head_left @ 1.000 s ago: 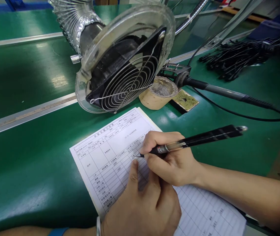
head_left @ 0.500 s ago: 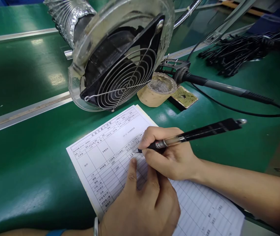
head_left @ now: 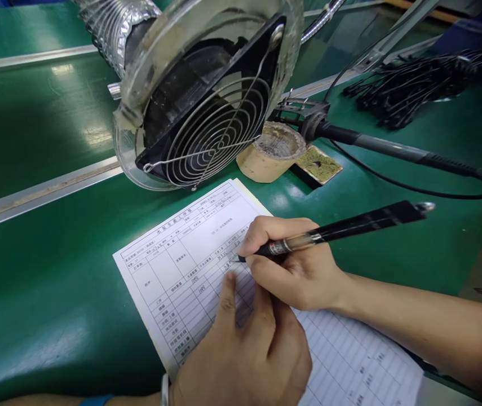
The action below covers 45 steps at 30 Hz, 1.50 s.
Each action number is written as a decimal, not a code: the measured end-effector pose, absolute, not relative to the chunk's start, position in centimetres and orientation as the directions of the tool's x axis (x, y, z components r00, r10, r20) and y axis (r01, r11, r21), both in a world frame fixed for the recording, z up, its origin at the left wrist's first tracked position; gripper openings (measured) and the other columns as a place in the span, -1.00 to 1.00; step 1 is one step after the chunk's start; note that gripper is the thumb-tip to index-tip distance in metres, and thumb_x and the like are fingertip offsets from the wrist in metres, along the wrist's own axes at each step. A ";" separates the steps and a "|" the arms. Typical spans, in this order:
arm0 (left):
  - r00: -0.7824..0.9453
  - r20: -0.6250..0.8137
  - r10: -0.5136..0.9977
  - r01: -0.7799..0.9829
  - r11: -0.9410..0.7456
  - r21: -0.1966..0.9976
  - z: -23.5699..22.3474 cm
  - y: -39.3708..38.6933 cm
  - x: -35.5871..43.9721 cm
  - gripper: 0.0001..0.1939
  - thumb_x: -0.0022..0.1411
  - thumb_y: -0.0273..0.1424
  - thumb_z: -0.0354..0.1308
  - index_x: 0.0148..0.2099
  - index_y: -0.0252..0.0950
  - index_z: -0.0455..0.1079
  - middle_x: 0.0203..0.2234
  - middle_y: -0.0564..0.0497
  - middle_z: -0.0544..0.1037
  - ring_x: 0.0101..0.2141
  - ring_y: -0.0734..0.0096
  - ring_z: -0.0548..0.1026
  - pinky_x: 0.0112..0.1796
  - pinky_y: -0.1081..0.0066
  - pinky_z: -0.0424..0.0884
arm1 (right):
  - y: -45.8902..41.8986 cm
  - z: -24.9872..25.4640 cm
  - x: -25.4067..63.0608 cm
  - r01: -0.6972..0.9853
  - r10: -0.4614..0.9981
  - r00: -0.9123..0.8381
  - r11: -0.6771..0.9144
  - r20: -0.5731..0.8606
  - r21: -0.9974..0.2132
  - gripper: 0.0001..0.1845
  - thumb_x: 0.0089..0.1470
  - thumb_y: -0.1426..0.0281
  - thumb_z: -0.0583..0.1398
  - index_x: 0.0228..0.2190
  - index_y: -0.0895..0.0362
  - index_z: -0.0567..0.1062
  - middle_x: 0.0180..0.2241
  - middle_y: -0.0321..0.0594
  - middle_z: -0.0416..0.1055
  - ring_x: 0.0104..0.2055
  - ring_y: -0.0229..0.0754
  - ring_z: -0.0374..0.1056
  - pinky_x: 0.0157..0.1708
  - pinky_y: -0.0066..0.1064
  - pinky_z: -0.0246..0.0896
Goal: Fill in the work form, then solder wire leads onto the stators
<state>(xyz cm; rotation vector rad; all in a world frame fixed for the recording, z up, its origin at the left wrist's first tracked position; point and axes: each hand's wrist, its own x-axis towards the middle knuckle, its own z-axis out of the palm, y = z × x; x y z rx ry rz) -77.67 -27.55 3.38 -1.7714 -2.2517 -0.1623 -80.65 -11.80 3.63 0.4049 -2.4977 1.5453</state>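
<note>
A printed form [head_left: 181,248] with a table and some handwritten entries lies at a slant on the green bench. My right hand [head_left: 295,265] is closed around a black pen [head_left: 350,225], whose tip touches the form in the middle columns. Below the tip, my left hand [head_left: 249,349] rests on the paper with its fingers stretched out, the index fingertip close to the writing. Part of the form's lower half is hidden under both hands.
A fume extractor fan [head_left: 219,129] with a wire guard and a foil duct [head_left: 118,34] stands behind the form. Beside it are a round pot [head_left: 272,152], a sponge tray [head_left: 319,166] and a soldering iron [head_left: 376,144]. Black cables [head_left: 414,84] lie bundled at the back right.
A little more handwriting shows at the pen tip. Both hands stay in nearly the same place, and the view has shifted very slightly.
</note>
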 end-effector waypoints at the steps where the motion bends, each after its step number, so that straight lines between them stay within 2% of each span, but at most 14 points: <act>1: -0.213 0.273 0.938 0.967 0.242 -0.079 3.4 -27.6 -77.7 -0.64 0.33 -0.39 -0.11 0.02 -0.36 0.43 -0.09 -0.04 0.56 -0.08 0.04 0.51 -0.16 0.04 0.57 | -11.8 3.6 -80.6 -0.319 -0.135 -0.948 0.422 0.290 -0.848 -0.89 -0.18 0.57 0.07 -0.59 0.15 0.33 -0.68 -0.38 0.24 -0.67 -0.42 0.06 -0.69 -0.57 0.01; 45: -0.245 0.315 0.917 0.959 0.277 -0.058 3.1 -27.6 -77.4 -0.66 0.33 -0.41 -0.10 0.01 -0.37 0.42 -0.09 -0.03 0.55 -0.07 0.03 0.49 -0.14 0.02 0.51 | -11.8 3.7 -80.5 -0.355 -0.150 -0.935 0.437 0.322 -0.827 -0.88 -0.19 0.59 0.07 -0.59 0.15 0.32 -0.69 -0.40 0.23 -0.68 -0.44 0.06 -0.72 -0.59 -0.01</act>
